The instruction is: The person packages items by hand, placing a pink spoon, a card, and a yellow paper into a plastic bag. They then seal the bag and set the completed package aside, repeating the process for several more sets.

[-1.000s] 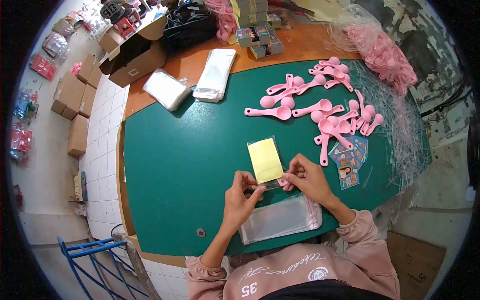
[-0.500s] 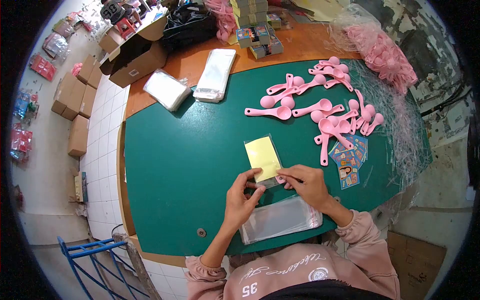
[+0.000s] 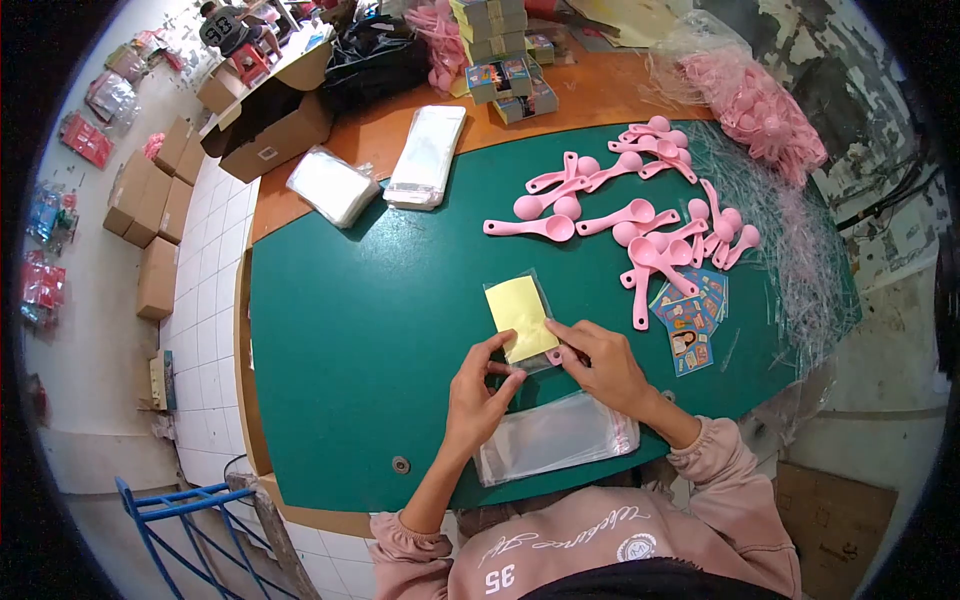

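Note:
A clear plastic bag with a yellow card (image 3: 522,312) in it is held above the green table. My left hand (image 3: 482,392) pinches its lower left edge between thumb and fingers. My right hand (image 3: 602,368) grips the lower right edge. Beside the right fingertips a bit of a pink item (image 3: 553,356) shows at the bag's bottom; most of it is hidden. Below the hands lies a stack of clear bags (image 3: 560,438). Pink spoons (image 3: 640,215) lie in a loose group at the upper right, and blue printed cards (image 3: 690,330) are fanned out under the nearest ones.
Two stacks of clear bags (image 3: 426,158) (image 3: 333,186) lie at the back left, near an open cardboard box (image 3: 275,135). Card bundles (image 3: 500,75) and a bag of pink spoons (image 3: 755,110) stand farther back. Plastic wrap (image 3: 800,260) covers the right edge. A person (image 3: 235,30) sits far off.
My right hand has shifted slightly up and left along the bag's edge, its fingers now lying on the card's right side. The view has moved a little.

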Demonstrator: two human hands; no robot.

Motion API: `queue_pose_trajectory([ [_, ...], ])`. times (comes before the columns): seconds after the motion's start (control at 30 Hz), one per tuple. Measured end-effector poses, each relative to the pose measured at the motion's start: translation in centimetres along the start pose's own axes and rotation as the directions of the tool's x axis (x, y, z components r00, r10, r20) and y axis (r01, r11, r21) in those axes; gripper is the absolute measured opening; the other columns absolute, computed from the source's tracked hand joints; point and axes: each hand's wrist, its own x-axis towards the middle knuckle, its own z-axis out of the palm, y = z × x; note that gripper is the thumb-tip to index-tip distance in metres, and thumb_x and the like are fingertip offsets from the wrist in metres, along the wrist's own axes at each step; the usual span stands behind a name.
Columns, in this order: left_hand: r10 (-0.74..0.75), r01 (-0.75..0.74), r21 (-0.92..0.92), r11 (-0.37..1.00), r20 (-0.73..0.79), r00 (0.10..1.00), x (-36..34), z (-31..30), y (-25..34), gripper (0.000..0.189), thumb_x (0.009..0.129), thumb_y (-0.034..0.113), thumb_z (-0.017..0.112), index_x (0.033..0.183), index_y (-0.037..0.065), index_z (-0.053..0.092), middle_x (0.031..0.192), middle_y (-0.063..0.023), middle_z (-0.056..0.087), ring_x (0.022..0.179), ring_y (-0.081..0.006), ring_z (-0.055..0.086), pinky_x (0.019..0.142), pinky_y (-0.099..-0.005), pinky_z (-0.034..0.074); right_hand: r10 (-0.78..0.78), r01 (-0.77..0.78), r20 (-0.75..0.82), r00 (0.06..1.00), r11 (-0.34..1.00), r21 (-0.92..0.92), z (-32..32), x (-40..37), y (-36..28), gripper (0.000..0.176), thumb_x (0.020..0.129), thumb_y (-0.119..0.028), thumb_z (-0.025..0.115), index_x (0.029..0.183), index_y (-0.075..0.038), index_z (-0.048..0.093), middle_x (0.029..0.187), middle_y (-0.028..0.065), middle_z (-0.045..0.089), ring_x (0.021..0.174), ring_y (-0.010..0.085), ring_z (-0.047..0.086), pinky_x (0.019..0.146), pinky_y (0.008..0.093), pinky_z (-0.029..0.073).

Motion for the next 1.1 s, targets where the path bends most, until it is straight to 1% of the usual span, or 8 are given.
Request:
queue_pose_trajectory([
  [0.2,0.218,-0.196,0.163,0.967,-0.134,0.967,-0.4,-2.9,-0.7,0.046,0.074,0.000,0.063,0.118,0.004,0.051,0.110,-0.0102,0.055,0.076,-0.0150,0.058,0.063,-0.0269,0.046,-0.008,0.009,0.065,0.998,1.000,-0.020,-1.2,0.3,0.8,0.033,0.079,-0.010,0.055,0.111,-0.001,0.055,0.077,0.0166,0.053,0.065,0.0313,0.054,0.062,0.0394,0.046],
  [0.33,0.139,0.014,0.501,0.865,-0.266,0.954,-3.6,-9.4,0.3,0.043,0.074,0.002,0.063,0.116,0.004,0.053,0.111,-0.0134,0.054,0.082,-0.0225,0.058,0.072,-0.0309,0.047,-0.006,-0.237,-0.430,0.903,0.827,-0.509,-6.4,-0.4,1.6,0.023,0.077,-0.011,0.058,0.099,-0.004,0.058,0.090,0.0136,0.056,0.088,0.0304,0.051,0.076,0.0388,0.043],
  [0.43,0.358,0.333,0.893,0.302,-0.430,0.829,-5.8,-12.1,-1.4,0.035,0.076,0.011,0.065,0.109,0.004,0.056,0.110,-0.0169,0.054,0.101,-0.0336,0.052,0.083,-0.0396,0.043,-0.010,-0.310,-0.440,0.898,0.697,-0.647,-8.8,-1.2,3.5,0.022,0.076,-0.011,0.060,0.097,-0.006,0.058,0.095,0.0105,0.056,0.094,0.0285,0.048,0.080,0.0390,0.040],
  [0.53,0.217,0.120,0.677,0.726,-0.392,0.894,-4.3,-9.7,3.3,0.032,0.075,0.013,0.065,0.105,0.004,0.057,0.111,-0.0180,0.053,0.101,-0.0333,0.052,0.083,-0.0389,0.044,0.030,-0.276,-0.355,0.935,0.690,-0.669,-9.0,-1.0,5.4,0.024,0.076,-0.012,0.061,0.098,-0.006,0.058,0.095,0.0099,0.055,0.092,0.0276,0.048,0.080,0.0400,0.038],
  [0.6,0.377,-0.286,0.568,0.772,-0.047,0.925,-3.1,-5.1,5.3,0.028,0.076,0.014,0.065,0.101,0.005,0.059,0.108,-0.0167,0.054,0.098,-0.0319,0.054,0.082,-0.0388,0.045,-0.020,-0.230,-0.342,0.940,0.701,-0.675,-9.0,-0.6,6.3,0.023,0.075,-0.014,0.062,0.096,-0.005,0.060,0.095,0.0094,0.056,0.092,0.0267,0.048,0.080,0.0402,0.037],
  [0.77,0.201,-0.407,0.604,0.685,0.380,0.903,-1.8,2.4,4.4,0.028,0.076,0.017,0.065,0.100,0.006,0.057,0.108,-0.0137,0.054,0.095,-0.0275,0.057,0.076,-0.0352,0.048,-0.026,-0.217,-0.319,0.948,0.682,-0.699,-8.7,-0.4,6.2,0.020,0.075,-0.015,0.062,0.092,-0.006,0.062,0.092,0.0095,0.056,0.093,0.0257,0.047,0.080,0.0401,0.036],
  [0.87,0.174,-0.403,0.518,0.755,0.435,0.884,-0.8,2.7,3.9,0.027,0.075,0.015,0.066,0.098,0.005,0.056,0.101,-0.0128,0.058,0.089,-0.0259,0.060,0.072,-0.0347,0.050,-0.067,-0.185,-0.318,0.946,0.692,-0.697,-9.0,-0.2,6.8,0.017,0.076,-0.014,0.062,0.091,-0.007,0.061,0.090,0.0098,0.056,0.091,0.0265,0.049,0.079,0.0402,0.037],
  [1.1,0.263,-0.351,0.249,0.902,0.327,0.908,-0.8,2.0,3.2,0.022,0.074,0.006,0.064,0.096,0.005,0.058,0.085,-0.0131,0.062,0.078,-0.0259,0.063,0.068,-0.0326,0.051,0.005,-0.021,-0.511,0.859,0.999,-0.027,-9.5,-0.6,3.3,0.013,0.082,-0.008,0.056,0.093,0.000,0.057,0.087,0.0089,0.056,0.078,0.0168,0.056,0.067,0.0273,0.046],
])
